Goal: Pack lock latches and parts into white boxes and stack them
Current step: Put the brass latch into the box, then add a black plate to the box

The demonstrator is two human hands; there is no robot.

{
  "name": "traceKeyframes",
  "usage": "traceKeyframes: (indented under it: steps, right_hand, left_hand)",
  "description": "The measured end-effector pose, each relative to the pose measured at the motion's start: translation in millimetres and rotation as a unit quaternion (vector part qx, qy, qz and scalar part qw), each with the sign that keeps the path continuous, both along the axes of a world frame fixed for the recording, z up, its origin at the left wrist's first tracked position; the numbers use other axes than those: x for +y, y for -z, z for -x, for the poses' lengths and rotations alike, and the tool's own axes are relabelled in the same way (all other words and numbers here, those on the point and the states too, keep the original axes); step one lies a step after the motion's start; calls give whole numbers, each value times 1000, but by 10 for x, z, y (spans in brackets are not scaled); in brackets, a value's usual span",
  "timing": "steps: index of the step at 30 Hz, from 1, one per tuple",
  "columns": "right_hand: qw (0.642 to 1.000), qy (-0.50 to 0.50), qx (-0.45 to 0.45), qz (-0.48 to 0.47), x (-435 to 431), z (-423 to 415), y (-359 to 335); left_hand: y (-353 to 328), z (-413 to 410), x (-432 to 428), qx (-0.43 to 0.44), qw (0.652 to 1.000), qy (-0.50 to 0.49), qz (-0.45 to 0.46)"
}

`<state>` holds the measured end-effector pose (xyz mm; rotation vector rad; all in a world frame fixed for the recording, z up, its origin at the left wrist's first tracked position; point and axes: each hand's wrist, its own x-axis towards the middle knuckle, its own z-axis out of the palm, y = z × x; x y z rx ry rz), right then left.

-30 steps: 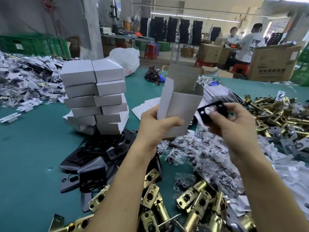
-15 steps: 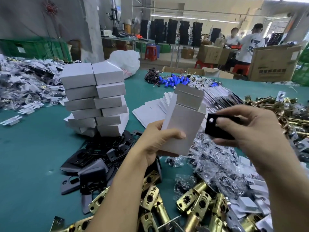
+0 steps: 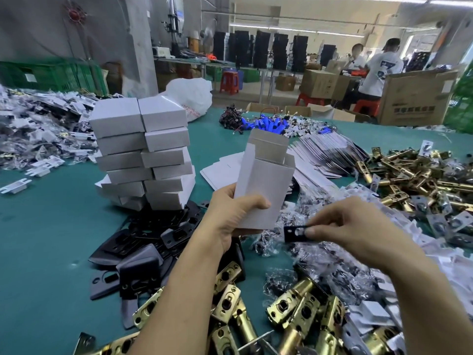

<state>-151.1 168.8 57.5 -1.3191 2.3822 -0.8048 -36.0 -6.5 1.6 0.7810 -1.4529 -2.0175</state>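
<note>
Teal bench (image 3: 51, 239), warehouse bg, latch piles (image 3: 294, 311) all over.
L hand (image 3: 230, 216) grips open white box (image 3: 263, 190) upright, centre; R hand (image 3: 358, 226) pinches black plate (image 3: 294, 233), dropped lower vs 0.5s ago, near box base.

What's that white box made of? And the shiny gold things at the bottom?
The open white box looks like thin matte cardboard: creased folds, bent flaps. The gold tube-shaped latches look like polished metal, brass-coloured, given bright reflections; plating or solid, unclear.
</note>
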Motion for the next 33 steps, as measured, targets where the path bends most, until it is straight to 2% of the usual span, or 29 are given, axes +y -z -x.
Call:
traceKeyframes:
  steps: [2,5,7,9,13,17,22,28,33]
  right_hand:
    - [988,17,-9,153,45,-23,-95]
    - [930,25,-16,365,-2,-123,-173]
    - [902,40,40,428,-72,-155,-173]
    - [886,56,110,446,-137,-148,-192]
    - [892,27,190,409,-223,-83,-279]
    - [902,-1,232,365,-291,-75,-320]
    - [926,-1,214,311,-344,-83,-375]
    - [931,19,183,315,-393,-90,-412]
    - [975,-7,160,155,-385,-2,-464]
  left_hand:
    - [3,5,9,-6,1000,13,18]
    - [11,6,1,-16,998,45,36]
    - [1,-6,3,-15,995,84,46]
    - [-17,-21,16,-12,990,123,66]
    - [-26,-21,32,0,983,160,95]
    - [-27,-41,36,31,982,163,91]
    - [-41,-59,40,50,981,167,89]
    - [-44,-68,33,64,980,165,89]
    - [-32,-64,35,63,982,151,97]
